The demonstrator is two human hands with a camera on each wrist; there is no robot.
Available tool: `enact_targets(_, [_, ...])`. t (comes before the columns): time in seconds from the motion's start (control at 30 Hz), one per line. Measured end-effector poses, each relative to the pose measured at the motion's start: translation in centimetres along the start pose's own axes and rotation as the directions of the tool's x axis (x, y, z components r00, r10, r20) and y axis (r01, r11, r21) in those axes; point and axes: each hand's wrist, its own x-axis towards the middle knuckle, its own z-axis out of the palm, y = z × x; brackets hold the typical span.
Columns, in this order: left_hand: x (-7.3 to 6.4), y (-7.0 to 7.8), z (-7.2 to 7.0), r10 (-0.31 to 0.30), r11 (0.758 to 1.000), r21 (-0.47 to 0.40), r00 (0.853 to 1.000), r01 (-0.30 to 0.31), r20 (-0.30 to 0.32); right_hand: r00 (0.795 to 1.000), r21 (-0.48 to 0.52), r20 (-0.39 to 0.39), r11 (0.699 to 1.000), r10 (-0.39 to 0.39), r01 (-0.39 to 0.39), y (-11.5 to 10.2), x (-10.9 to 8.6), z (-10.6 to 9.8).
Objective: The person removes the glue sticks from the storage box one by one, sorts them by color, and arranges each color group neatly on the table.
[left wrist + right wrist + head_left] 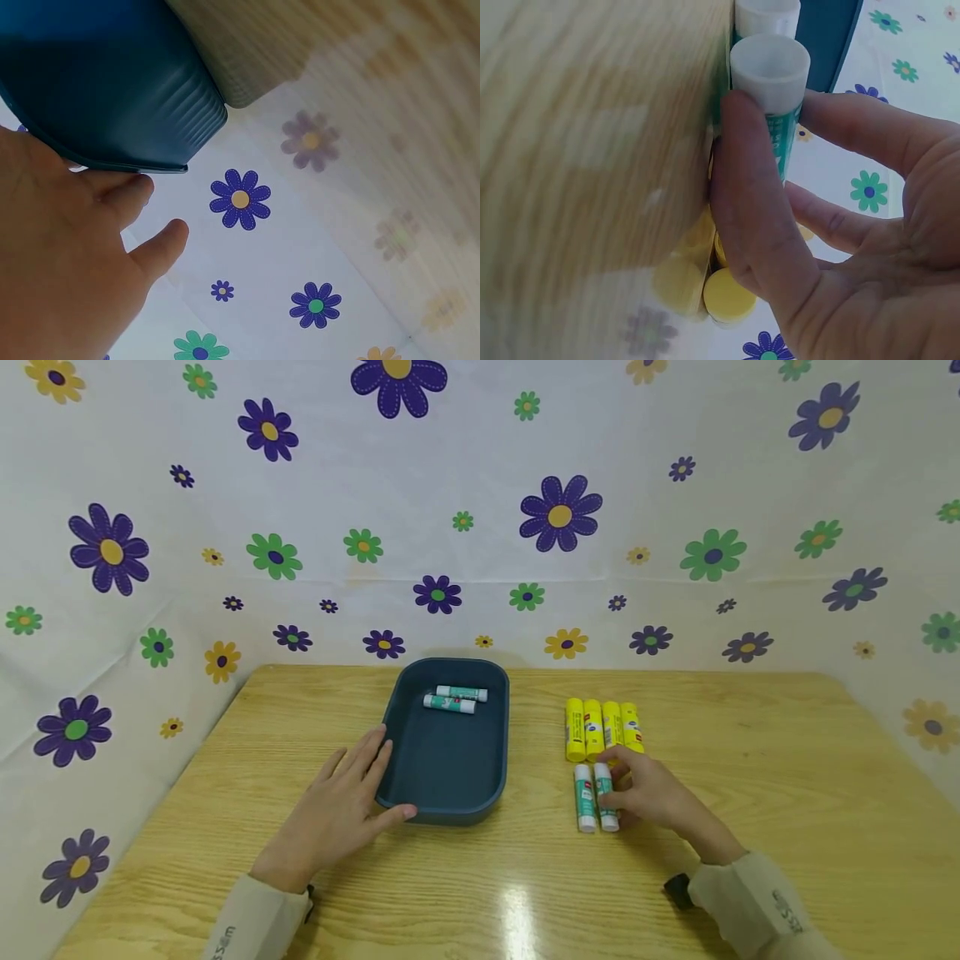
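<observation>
My right hand (652, 789) holds a green glue stick (606, 797) with white ends between thumb and fingers, down at the tabletop. Close on its left lies a matching green glue stick (584, 797). In the right wrist view the held stick's white end (771, 67) faces the camera. At the left, my left hand (330, 818) rests against the side of a dark blue tray (442, 817), its fingers extended along the rim and the thumb at the near corner. Two green glue sticks (450, 703) lie inside, near the tray's far end.
Several yellow glue sticks (575, 731) lie side by side just beyond the green pair, right of the tray. Everything sits on a wood-grain table (750, 760). A white cloth with printed flowers (465, 552) hangs behind it and at the sides.
</observation>
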Motion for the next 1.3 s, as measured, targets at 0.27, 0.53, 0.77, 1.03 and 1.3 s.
enact_targets(0.27, [-0.1, 0.0, 0.0, -0.005, 1.0, -0.005, 1.0, 0.005, -0.011, 0.999, -0.054, -0.014, 0.998, -0.029, 0.028, -0.1, -0.2, 0.2])
enact_targets(0.53, [-0.2, -0.1, 0.0, -0.002, 1.0, -0.012, 1.0, 0.002, -0.006, 1.0, -0.085, -0.021, 0.996, -0.02, 0.018, 0.1, -0.1, 0.5])
enact_targets(0.77, [-0.4, -0.2, 0.1, -0.011, 1.0, -0.02, 1.0, 0.011, 0.0, 0.999, -0.096, -0.016, 0.995, -0.029, 0.027, 0.1, -0.1, 0.8])
enact_targets(1.03, [-0.1, 0.0, 0.2, -0.01, 1.0, -0.022, 1.0, 0.01, 0.003, 0.999, -0.078, 0.0, 0.996, -0.039, 0.039, 0.0, -0.6, -0.9])
enact_targets(1.3, [-0.1, -0.1, 0.2, -0.009, 1.0, -0.02, 1.0, 0.009, -0.002, 0.995, 0.017, -0.024, 0.996, -0.092, 0.093, -1.8, 0.6, -3.6])
